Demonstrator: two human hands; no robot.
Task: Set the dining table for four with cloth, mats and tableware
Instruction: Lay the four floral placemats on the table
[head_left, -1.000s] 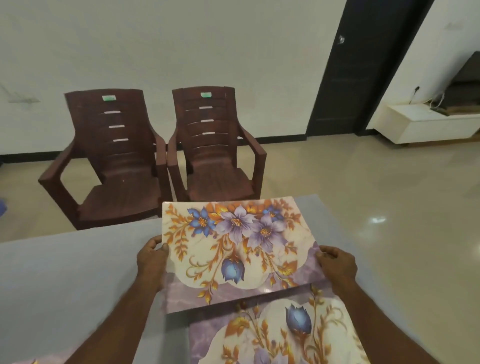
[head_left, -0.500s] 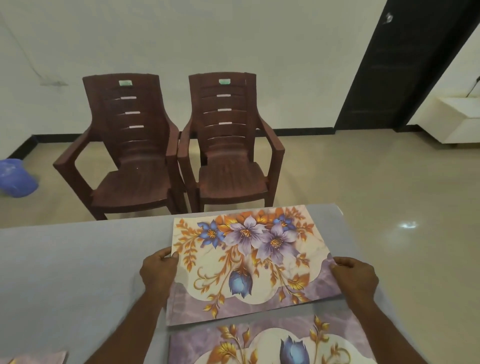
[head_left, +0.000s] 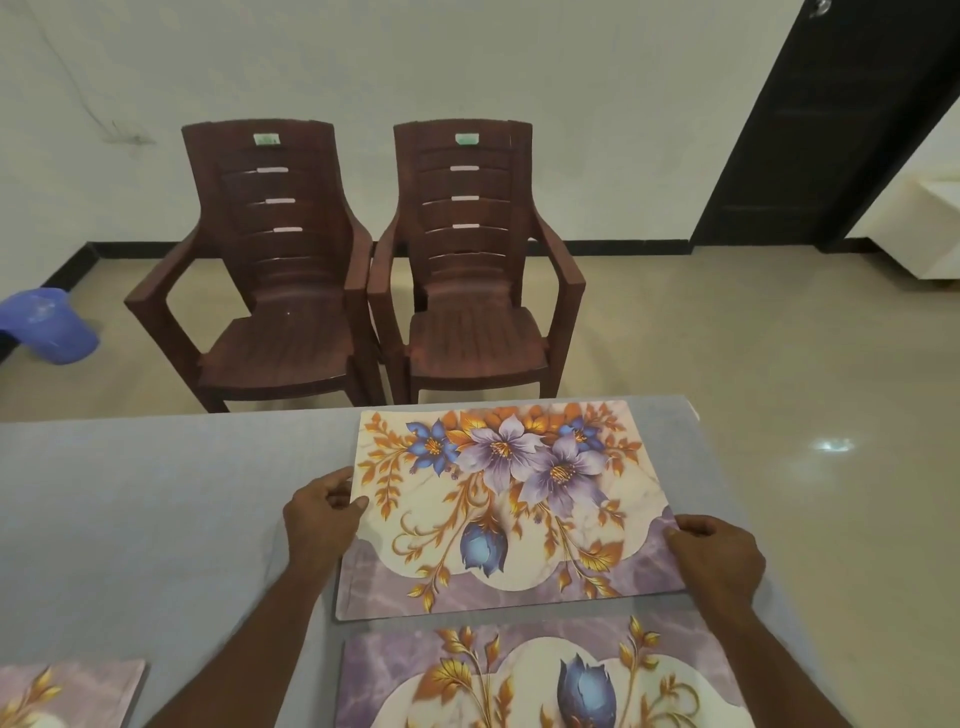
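A floral place mat (head_left: 498, 499) with purple and blue flowers lies flat on the grey cloth-covered table (head_left: 130, 493), near its far right corner. My left hand (head_left: 319, 512) pinches the mat's left edge, thumb on top. My right hand (head_left: 714, 558) grips its right edge near the lower corner. A second mat of the same pattern (head_left: 519, 680) lies just below it at the near edge. A third mat (head_left: 67, 693) shows only a corner at the bottom left.
Two dark brown plastic armchairs (head_left: 275, 280) (head_left: 472, 270) stand side by side beyond the table's far edge. A blue bucket (head_left: 47, 325) sits on the floor at the left. A dark door (head_left: 831, 124) is at the right.
The mat came down from a raised tilt and moved away from me until it lies flat on the table. Both hands kept hold of its edges. The view turned left.
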